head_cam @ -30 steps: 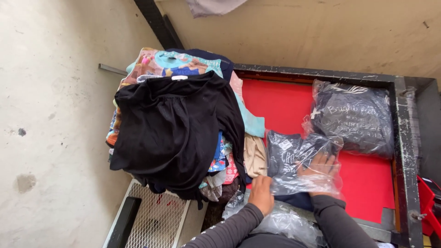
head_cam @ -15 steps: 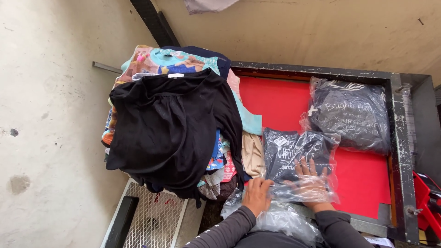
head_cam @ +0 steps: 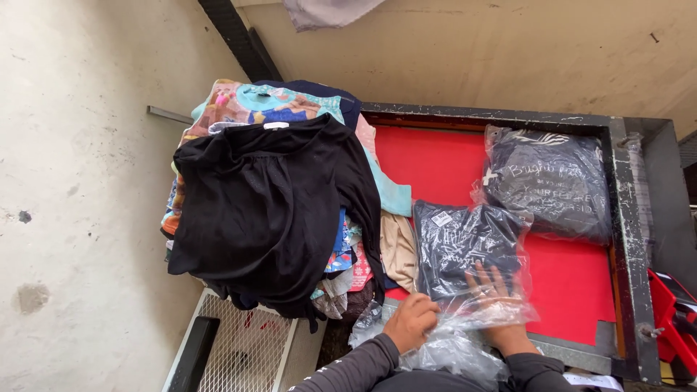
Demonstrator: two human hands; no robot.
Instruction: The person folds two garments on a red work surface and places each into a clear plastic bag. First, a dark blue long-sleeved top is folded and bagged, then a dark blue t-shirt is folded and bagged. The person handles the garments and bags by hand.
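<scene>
A dark folded garment in a clear plastic bag (head_cam: 465, 250) lies on the red table top (head_cam: 435, 163). My right hand (head_cam: 497, 301) lies flat with spread fingers on the bag's near end, under or against the loose plastic. My left hand (head_cam: 410, 323) grips the crumpled open end of the same bag at the table's near edge. A second bagged dark garment (head_cam: 555, 185) rests farther right on the table.
A tall pile of clothes (head_cam: 268, 210), topped by a black garment, fills the table's left side and hangs over its edge. A white wire rack (head_cam: 239, 352) stands below. Concrete floor lies left. A red object (head_cam: 675, 312) sits at the right edge.
My right hand has slid a little along the bag's near end. My left hand has closed on the loose plastic. The view has shifted slightly.
</scene>
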